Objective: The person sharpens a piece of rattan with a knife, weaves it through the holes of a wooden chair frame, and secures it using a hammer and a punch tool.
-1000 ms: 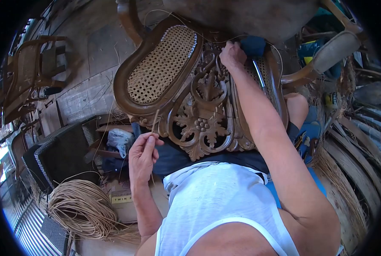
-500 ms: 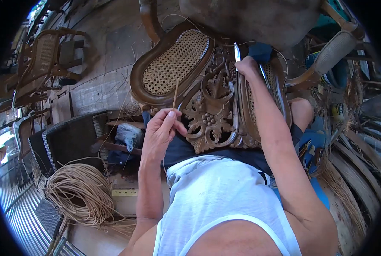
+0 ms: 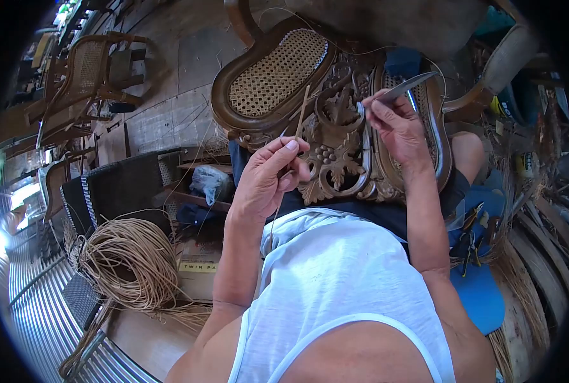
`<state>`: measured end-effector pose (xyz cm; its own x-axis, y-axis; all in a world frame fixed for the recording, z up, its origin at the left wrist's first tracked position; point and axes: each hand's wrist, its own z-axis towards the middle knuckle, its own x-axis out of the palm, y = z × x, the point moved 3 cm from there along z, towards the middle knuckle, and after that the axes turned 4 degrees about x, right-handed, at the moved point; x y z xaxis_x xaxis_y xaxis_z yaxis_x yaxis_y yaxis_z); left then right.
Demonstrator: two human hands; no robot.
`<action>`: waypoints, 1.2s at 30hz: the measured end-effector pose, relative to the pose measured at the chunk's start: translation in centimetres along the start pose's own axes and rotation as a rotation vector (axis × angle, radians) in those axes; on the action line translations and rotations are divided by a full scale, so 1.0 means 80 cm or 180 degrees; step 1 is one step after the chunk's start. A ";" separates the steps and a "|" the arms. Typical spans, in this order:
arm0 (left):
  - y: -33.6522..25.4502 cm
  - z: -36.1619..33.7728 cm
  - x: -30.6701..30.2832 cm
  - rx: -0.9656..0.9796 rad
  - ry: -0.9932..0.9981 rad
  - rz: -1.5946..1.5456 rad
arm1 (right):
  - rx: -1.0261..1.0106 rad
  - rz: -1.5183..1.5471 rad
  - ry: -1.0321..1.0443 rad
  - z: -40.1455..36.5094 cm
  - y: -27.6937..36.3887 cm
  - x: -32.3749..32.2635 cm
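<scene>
A carved wooden chair back (image 3: pixel 333 145) with woven cane panels (image 3: pixel 277 64) lies across my lap. My left hand (image 3: pixel 268 179) pinches a thin cane strand (image 3: pixel 302 108) that sticks up in front of the carving. My right hand (image 3: pixel 396 124) holds a metal blade (image 3: pixel 409 86) by its handle, tip pointing up and right, above the right cane panel. The two hands are apart, with the carved leaf and grape centre between them.
A coil of cane strands (image 3: pixel 128 262) lies on the floor at left beside a cardboard box (image 3: pixel 198 268). Dark woven panels (image 3: pixel 122 188) and cane chairs (image 3: pixel 87 70) stand further left. Pliers (image 3: pixel 469 239) rest on a blue seat at right, near bundled rattan (image 3: pixel 533 242).
My left hand has risen with the strand toward the carving. My right hand has come away from the chair's far edge, pulled back and turned, now holding the blade up in view.
</scene>
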<state>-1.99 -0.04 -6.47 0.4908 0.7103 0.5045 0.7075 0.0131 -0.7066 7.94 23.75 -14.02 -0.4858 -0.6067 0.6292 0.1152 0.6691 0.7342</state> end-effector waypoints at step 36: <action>0.033 -0.001 -0.018 0.0584 -0.0656 0.1306 | 0.0607 0.0627 0.0385 0.003 -0.042 0.096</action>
<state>-0.75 -1.10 -9.00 0.5863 0.8070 0.0708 0.3665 -0.1863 -0.9116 3.62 16.92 -11.69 -0.3623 -0.4962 0.7890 0.0265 0.8407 0.5408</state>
